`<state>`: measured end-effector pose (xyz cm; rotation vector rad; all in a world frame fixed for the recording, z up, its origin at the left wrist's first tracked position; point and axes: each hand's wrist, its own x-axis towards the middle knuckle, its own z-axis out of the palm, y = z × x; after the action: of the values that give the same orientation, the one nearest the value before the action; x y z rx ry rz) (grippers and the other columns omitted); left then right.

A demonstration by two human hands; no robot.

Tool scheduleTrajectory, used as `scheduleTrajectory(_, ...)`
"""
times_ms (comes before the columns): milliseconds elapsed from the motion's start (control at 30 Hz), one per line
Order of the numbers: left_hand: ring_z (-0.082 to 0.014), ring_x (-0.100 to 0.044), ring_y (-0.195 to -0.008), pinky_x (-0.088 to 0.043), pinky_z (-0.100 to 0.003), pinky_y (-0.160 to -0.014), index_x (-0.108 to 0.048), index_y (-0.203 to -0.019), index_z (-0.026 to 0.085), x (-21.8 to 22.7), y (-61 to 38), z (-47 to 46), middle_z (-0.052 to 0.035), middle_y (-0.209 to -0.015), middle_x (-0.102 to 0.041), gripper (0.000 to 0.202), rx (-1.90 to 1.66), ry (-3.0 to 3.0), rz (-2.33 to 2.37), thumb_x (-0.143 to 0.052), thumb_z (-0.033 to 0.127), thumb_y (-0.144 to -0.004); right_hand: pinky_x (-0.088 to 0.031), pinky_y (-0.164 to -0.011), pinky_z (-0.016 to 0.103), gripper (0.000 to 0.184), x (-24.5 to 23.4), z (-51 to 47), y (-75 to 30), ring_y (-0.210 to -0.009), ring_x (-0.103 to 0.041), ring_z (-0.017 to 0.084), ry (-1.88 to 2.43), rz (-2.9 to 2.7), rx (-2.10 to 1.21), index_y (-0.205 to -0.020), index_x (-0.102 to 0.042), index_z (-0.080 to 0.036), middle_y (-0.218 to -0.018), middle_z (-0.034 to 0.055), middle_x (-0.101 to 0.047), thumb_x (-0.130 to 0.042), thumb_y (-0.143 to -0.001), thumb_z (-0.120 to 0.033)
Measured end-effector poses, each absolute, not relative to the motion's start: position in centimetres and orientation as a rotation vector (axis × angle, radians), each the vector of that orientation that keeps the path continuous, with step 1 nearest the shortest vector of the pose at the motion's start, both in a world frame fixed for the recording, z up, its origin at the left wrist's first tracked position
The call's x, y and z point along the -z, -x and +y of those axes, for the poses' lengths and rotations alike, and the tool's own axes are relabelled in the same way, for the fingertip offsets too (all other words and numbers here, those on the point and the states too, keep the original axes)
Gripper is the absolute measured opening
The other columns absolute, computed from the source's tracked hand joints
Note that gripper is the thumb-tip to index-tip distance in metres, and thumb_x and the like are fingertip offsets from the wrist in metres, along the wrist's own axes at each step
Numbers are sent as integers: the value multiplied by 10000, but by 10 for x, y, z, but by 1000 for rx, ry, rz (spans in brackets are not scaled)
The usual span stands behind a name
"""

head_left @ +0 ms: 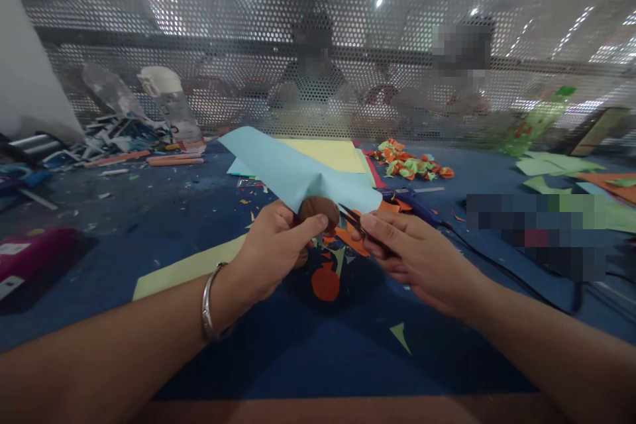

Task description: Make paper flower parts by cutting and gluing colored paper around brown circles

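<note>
My left hand (271, 245), with a silver bangle at the wrist, pinches a round brown disc (318, 211) against a light blue paper sheet (293, 162). The sheet rises behind the disc and bends at the middle. In my right hand (397, 238) is a small pair of scissors (352, 215), its dark blades pointing at the sheet's lower edge beside the disc. Most of the scissor handles are hidden by my fingers. Below the hands, an orange paper cutout (325, 280), round with a small top, lies on the blue table among scraps.
A pale green paper strip (193, 268) lies by my left forearm. Behind are yellow paper (318, 151) and crumpled orange and green pieces (405, 160). Bottles (171, 106) and a scrap pile (119, 136) stand back left. A black cable (501, 271) runs along the right.
</note>
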<state>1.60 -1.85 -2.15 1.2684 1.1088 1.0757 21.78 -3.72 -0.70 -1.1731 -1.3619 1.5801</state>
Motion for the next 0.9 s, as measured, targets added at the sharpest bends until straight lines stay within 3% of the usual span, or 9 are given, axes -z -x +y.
scheduleTrajectory(167,-56,-289,-397,-179,-236,-399,-571,-528,179,17,-17,-19,57,-436,-368,346,-1143,-1312,1154,-740,342,-782,-90,-390,201,442,6,-37,-220,-454,-199,32,1180,-1367,-1557,-743,-494,-196,-632,-75,-389,-631,-919,-578)
scheduleTrajectory(367,-44,-205,-402,-136,-234,-403,-450,-459,194,19,-15,-19,76,-441,-268,478,-1099,-1335,1174,-756,395,-767,-95,-380,198,484,4,-39,-219,-443,-187,31,1189,-1387,-1539,-703,-478,-195,-598,-85,-357,-645,-898,-605)
scheduleTrajectory(500,-48,-240,-418,-151,-221,-406,-427,-483,197,19,-15,-19,68,-462,-311,475,-1065,-1333,1097,-756,373,-777,-96,-380,197,475,5,-37,-218,-440,-186,31,1187,-1383,-1559,-701,-474,-194,-591,-88,-352,-641,-911,-586)
scheduleTrajectory(733,-61,-299,-439,-176,-222,-422,-613,-573,164,15,-19,-20,41,-490,-447,303,-1005,-1301,993,-797,352,-724,-95,-392,200,446,6,-37,-220,-454,-191,31,1165,-1384,-1562,-739,-505,-190,-628,-79,-394,-651,-907,-577)
scheduleTrajectory(900,-68,-271,-438,-203,-236,-446,-645,-569,179,11,-21,-22,59,-454,-414,276,-965,-1324,923,-797,347,-726,-99,-392,210,471,7,-37,-220,-449,-180,34,1173,-1424,-1530,-696,-474,-193,-594,-85,-363,-647,-909,-575)
